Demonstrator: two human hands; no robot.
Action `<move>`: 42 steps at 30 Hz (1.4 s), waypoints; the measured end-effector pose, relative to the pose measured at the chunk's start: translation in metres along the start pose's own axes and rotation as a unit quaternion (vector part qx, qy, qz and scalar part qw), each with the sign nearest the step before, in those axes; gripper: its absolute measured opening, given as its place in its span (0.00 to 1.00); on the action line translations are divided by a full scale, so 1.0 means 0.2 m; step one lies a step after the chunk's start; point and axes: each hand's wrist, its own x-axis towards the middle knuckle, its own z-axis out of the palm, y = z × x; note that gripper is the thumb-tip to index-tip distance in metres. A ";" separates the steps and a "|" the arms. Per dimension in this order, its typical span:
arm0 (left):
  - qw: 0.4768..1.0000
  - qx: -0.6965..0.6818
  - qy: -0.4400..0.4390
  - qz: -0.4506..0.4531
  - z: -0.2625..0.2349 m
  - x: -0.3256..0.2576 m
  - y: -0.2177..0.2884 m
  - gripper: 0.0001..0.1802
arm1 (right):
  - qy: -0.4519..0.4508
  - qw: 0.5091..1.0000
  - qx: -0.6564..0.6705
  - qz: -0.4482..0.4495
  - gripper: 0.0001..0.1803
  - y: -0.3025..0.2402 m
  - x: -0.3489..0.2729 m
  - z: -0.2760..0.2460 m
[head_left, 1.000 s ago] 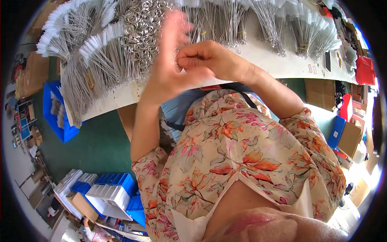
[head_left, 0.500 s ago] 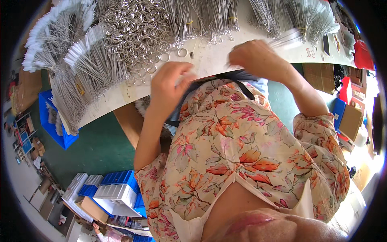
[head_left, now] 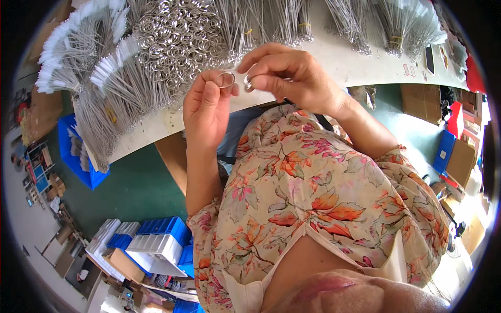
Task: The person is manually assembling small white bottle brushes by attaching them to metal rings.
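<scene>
Between the thumb and fingers of my left hand (head_left: 206, 107) is a metal split ring (head_left: 226, 80), held up above the table's near edge. Just to its right, my right hand (head_left: 300, 78) pinches a small shiny metal ring (head_left: 248, 82), partly covered by the fingertips. The two hands are close but apart. Beyond my left hand lies a big heap of metal rings (head_left: 180, 41). Bundles of thin wire brushes (head_left: 122, 73) with white bristle ends lie left of the heap, and more wire bundles (head_left: 284, 23) lie behind my right hand.
The white table (head_left: 360, 70) curves across in front of me. At its right are another brush bundle (head_left: 399, 31) and a dark flat object (head_left: 429, 60). A blue bin (head_left: 78, 154) stands below the left end. Stacked blue and white crates (head_left: 156, 250) sit on the green floor side.
My right hand has come left toward my left hand, and the blurred white-ended brush beside it is no longer seen there. A ring now shows clearly in my left hand.
</scene>
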 end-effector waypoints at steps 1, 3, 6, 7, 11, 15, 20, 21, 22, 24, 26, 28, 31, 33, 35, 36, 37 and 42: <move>0.998 -0.063 0.000 -0.003 0.02 -0.01 0.01 0.13 | -0.016 1.000 0.011 -0.013 0.06 -0.02 0.01 0.02; 0.993 -0.116 0.000 0.010 0.05 0.00 0.01 0.13 | -0.020 0.999 0.017 -0.045 0.06 -0.03 0.03 0.06; 0.982 -0.179 0.053 -0.023 0.10 -0.02 0.04 0.12 | -0.005 0.992 0.001 -0.130 0.05 -0.01 0.06 0.10; 0.982 -0.179 0.055 -0.022 0.11 -0.02 0.04 0.12 | 0.002 0.985 -0.032 -0.167 0.05 -0.02 0.05 0.11; 0.980 0.143 0.073 0.120 0.10 -0.01 0.06 0.08 | 0.011 0.973 -0.114 -0.200 0.06 -0.03 0.03 0.12; 0.865 0.433 0.048 0.248 0.08 0.01 0.12 0.09 | 0.004 0.974 -0.105 -0.201 0.06 -0.02 0.03 0.10; 0.978 0.114 0.112 0.133 0.12 -0.01 0.14 0.08 | -0.040 0.983 -0.037 -0.178 0.05 -0.05 0.05 0.07; 0.942 0.261 0.079 0.198 0.09 -0.01 0.15 0.08 | -0.059 0.981 -0.033 -0.180 0.04 -0.05 0.06 0.07; 0.879 0.400 0.044 0.257 0.06 -0.01 0.15 0.08 | -0.059 0.981 -0.033 -0.180 0.04 -0.04 0.05 0.07; 0.841 0.456 0.017 0.290 0.08 -0.01 0.19 0.08 | -0.058 0.990 0.018 -0.131 0.05 -0.04 0.04 0.07; 0.797 0.511 -0.010 0.322 0.08 -0.02 0.21 0.09 | -0.038 0.987 -0.006 -0.155 0.05 -0.06 0.04 0.10; 0.994 0.096 0.035 0.033 0.09 -0.03 0.20 0.10 | -0.020 0.983 -0.027 -0.180 0.05 -0.06 0.04 0.10; 1.000 -0.005 0.005 0.003 0.06 -0.04 0.19 0.09 | -0.038 0.938 -0.156 -0.309 0.06 -0.03 0.04 0.10; 1.000 0.007 -0.005 0.009 0.05 -0.03 0.19 0.08 | -0.030 0.960 -0.094 -0.260 0.06 -0.01 0.03 0.11; 0.848 0.467 -0.025 0.251 0.07 -0.01 0.22 0.07 | -0.023 0.977 -0.030 -0.212 0.06 -0.01 0.03 0.12; 0.848 0.468 -0.025 0.250 0.09 -0.01 0.23 0.07 | -0.023 0.979 -0.013 -0.201 0.07 0.00 0.03 0.12; 0.822 0.493 -0.022 0.285 0.11 0.00 0.23 0.07 | -0.022 0.982 0.003 -0.189 0.07 0.00 0.03 0.12; 0.997 0.078 0.001 0.006 0.07 -0.02 0.23 0.09 | 0.010 0.927 -0.188 -0.323 0.09 0.01 0.04 0.09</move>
